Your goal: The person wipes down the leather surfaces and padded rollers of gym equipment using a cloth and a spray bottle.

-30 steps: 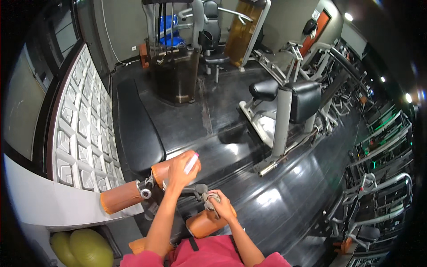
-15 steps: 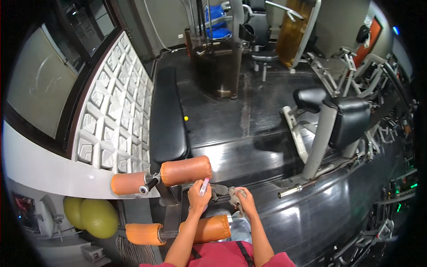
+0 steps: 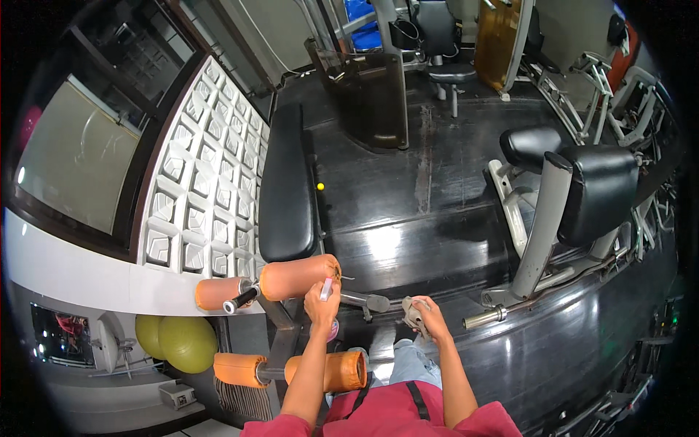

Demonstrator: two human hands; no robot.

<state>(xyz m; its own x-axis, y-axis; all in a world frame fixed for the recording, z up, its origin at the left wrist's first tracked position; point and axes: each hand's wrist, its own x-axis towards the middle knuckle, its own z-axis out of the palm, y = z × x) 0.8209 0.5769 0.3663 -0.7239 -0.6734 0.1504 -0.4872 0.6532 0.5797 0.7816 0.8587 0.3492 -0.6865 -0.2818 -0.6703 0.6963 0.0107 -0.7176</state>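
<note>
the left hand (image 3: pixel 321 304) is reaching up at lower centre of the frame, fingers wrapping a small pale bottle (image 3: pixel 327 289) against the upper orange roller pad (image 3: pixel 298 276). the right hand (image 3: pixel 428 320), just right of it, is clutching a crumpled grey cloth (image 3: pixel 412 315), forearm bending in from the bottom edge.

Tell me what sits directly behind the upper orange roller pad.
Behind the upper orange roller pad the black bench pad stretches away along the white tiled wall panel. The left hand, holding a small white bottle, covers the roller's near right end.
</note>
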